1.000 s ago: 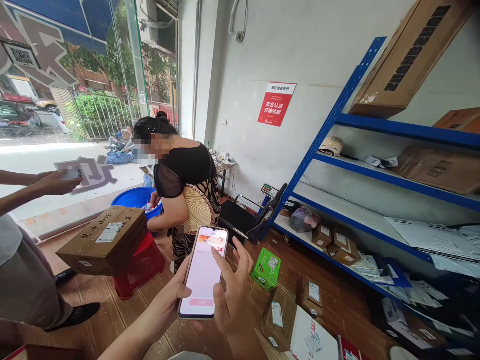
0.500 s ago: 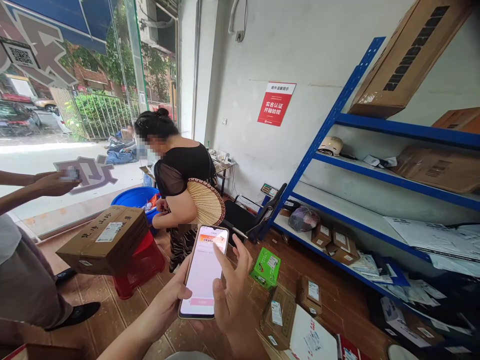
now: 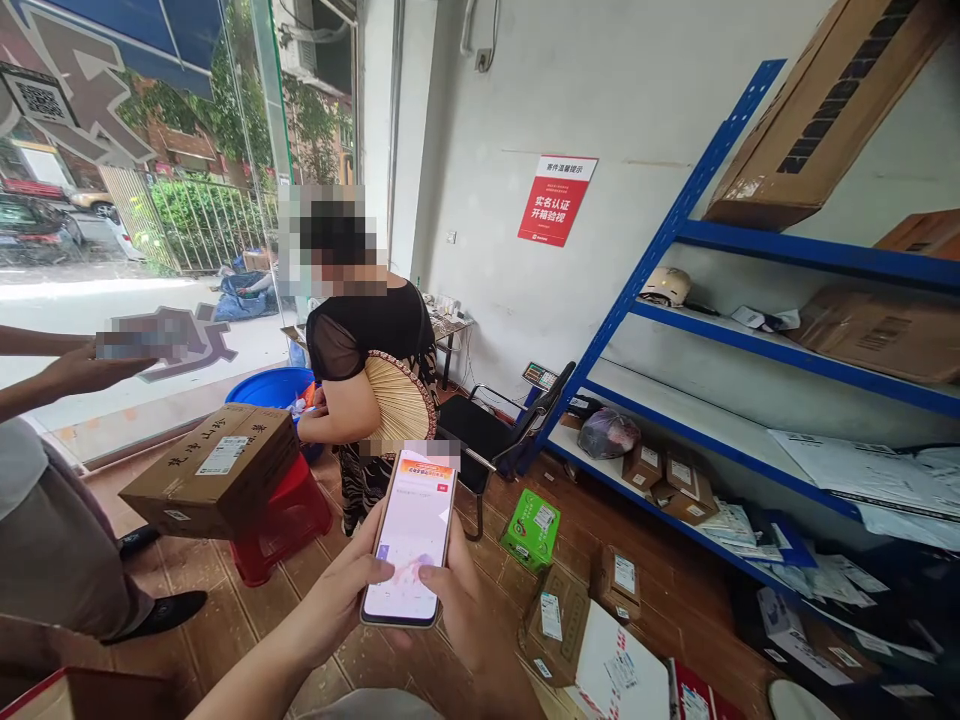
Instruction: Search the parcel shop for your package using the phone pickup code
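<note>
White-screened smartphone is standing out at the near centre, above a brown tiled floor. The left hand and right hand are gripping its two sides, both thumbs touching the screen. Farther left, a brown cardboard box is resting on a red plastic stool.

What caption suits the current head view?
Both hands hold a phone, near a carton on a red stool and blue shelving.

Had carton on stool, overhanging its left edge, with tub behind and chair between stool and shelving.
</note>
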`<state>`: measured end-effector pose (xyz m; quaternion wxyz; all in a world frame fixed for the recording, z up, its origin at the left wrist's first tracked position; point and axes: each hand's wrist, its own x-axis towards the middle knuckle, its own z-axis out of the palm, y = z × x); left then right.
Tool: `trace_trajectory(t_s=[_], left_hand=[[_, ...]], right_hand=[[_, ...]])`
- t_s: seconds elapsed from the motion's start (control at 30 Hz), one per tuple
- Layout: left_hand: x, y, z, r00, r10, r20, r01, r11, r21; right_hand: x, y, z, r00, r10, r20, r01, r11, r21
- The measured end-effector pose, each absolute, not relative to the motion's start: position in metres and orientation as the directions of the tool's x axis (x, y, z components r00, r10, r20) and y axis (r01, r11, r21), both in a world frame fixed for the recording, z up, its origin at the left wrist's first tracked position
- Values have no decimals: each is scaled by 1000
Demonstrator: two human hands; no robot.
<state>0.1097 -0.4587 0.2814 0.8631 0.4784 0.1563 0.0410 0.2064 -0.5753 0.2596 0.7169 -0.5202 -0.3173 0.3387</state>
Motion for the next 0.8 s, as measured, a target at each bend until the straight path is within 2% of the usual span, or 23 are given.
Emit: trace_trajectory(t_s=[0.2, 0.4, 0.57, 0.8], left_hand=[[113, -463, 282, 908, 311, -281, 110, 471, 876], [111, -462, 283, 944, 241, -227, 68, 531, 844], [110, -462, 284, 917, 266, -298, 143, 478, 867], [109, -460, 284, 919, 258, -297, 154, 458, 876]], right_hand=[[205, -573, 255, 553, 824, 124, -192, 271, -943], [203, -575, 257, 552, 827, 104, -218, 263, -940], [204, -570, 249, 572, 811, 128, -224, 304, -926], [204, -562, 252, 662, 748, -39, -361, 273, -892]])
